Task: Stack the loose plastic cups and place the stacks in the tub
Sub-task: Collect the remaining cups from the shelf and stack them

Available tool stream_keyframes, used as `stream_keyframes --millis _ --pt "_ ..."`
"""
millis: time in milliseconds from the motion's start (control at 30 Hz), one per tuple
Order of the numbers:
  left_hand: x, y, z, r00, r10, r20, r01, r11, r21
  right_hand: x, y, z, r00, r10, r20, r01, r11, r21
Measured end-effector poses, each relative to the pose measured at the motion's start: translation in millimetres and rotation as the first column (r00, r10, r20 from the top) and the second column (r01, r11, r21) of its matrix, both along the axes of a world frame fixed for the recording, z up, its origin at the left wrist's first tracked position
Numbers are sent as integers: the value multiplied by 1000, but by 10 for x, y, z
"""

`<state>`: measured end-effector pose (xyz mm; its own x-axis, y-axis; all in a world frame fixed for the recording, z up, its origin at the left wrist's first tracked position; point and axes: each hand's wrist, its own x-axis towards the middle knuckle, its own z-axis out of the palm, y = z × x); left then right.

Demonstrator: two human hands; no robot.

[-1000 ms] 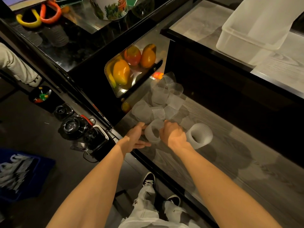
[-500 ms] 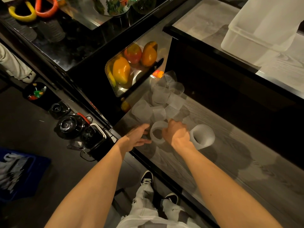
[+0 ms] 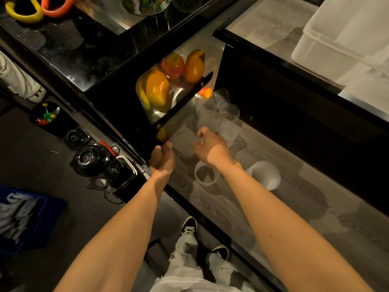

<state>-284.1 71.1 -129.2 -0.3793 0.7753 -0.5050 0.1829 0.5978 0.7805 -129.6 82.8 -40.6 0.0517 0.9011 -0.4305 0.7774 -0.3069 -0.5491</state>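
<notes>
Both hands reach over the left end of the lower desk [image 3: 273, 218], a grey wood-grain surface with a black rim. The right hand [image 3: 210, 148] is open, thumb and fingers spread loosely, and it hovers at a clear plastic cup [image 3: 185, 142] that lies between the two hands. Motion blur hides whether the fingers touch this cup. The left hand [image 3: 162, 159] sits at the desk's near edge with its fingers curled inward. I cannot tell whether it holds anything.

The loose cups [image 3: 214, 116] lie in a jumble at the desk's far left corner, just beyond the right hand. They are translucent and overlap, so a count is not possible. One cup [image 3: 207, 173] stands upright near the near edge with its rim up, partly under the right wrist. A ribbed cup [image 3: 266, 174] lies on its side to the right of it, nearer the middle of the desk, with its mouth turned away from the near edge. The two are close but apart.

The tub [image 3: 336, 34], pale and translucent, stands on the upper desk [image 3: 263, 24], by its right edge and well apart from every cup.

Left of the cups, orange and red fruit [image 3: 174, 81] rests in a perforated metal tray [image 3: 160, 118]. A blender [image 3: 90, 159] and a blue crate [image 3: 21, 218] stand on the floor.
</notes>
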Motion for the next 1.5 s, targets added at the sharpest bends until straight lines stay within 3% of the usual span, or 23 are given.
stream_keyframes --millis 100,267,433,533,667,900,1167,1233,1367,1500 --pt "52 23 58 1000 -13 12 13 1000 16 -85 57 -61 992 30 -126 -40 996 -77" --pt "52 37 69 999 -30 -12 31 991 127 -87 57 -111 970 -48 -239 29 996 -81" --pt "65 26 161 993 -35 -110 54 983 177 -44 22 -136 991 11 -134 -28 992 -126" --pt "132 38 221 981 -89 -173 104 992 75 15 -4 -135 1000 17 6 -16 998 -65" --pt "180 115 237 965 -111 -237 103 994 -49 55 -12 -200 994 -94 58 88 992 90" --pt "198 156 123 965 -208 -163 199 978 -67 163 -25 -286 993 -37 110 40 999 -22" --pt "196 202 39 982 -153 -114 146 987 -68 170 19 -124 985 -116 130 117 993 3" --pt "224 234 40 983 -134 -122 127 990 -67 200 24 -75 975 -155 162 149 988 49" --pt "294 302 39 986 -127 -111 120 990 -70 250 -30 -38 953 -299 48 280 931 233" --pt "368 319 12 988 -142 -60 138 988 -72 285 -87 -101 955 -291 60 250 896 368"
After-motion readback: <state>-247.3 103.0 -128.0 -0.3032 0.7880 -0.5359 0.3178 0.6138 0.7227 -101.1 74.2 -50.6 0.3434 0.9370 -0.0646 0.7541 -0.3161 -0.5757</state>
